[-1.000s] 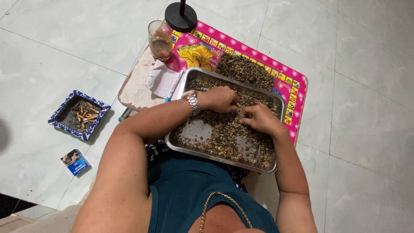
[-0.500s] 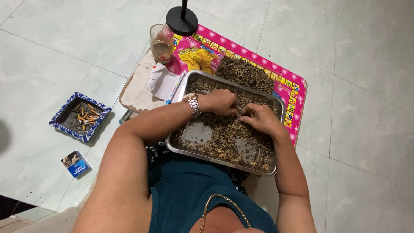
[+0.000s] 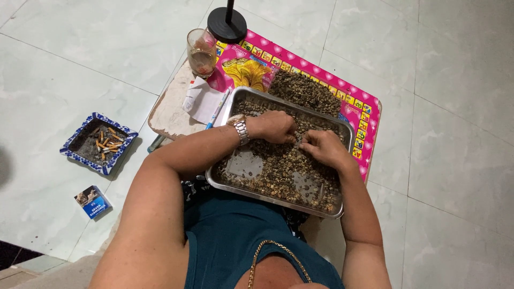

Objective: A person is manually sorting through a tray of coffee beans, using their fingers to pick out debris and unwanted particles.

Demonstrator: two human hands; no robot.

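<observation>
A rectangular metal tray (image 3: 235,184) rests on a small table over my lap, filled with small dark brown seeds (image 3: 278,171). My left hand (image 3: 274,126), with a metal watch on its wrist, lies in the seeds near the tray's far side, fingers curled down into them. My right hand (image 3: 323,145) sits just beside it, fingertips pinched in the seeds. The two hands almost touch. A second heap of seeds (image 3: 305,91) lies on the pink patterned mat (image 3: 358,107) beyond the tray.
A drinking glass (image 3: 201,52), folded paper (image 3: 201,101) and a pen (image 3: 217,109) lie left of the tray. A black round stand base (image 3: 226,24) is at the far edge. On the tiled floor to the left sit a blue ashtray (image 3: 98,143) and a small blue packet (image 3: 92,201).
My right hand has crept slightly left toward my left hand, fingers working in the seeds. The view has shifted a little; nothing else moved.
</observation>
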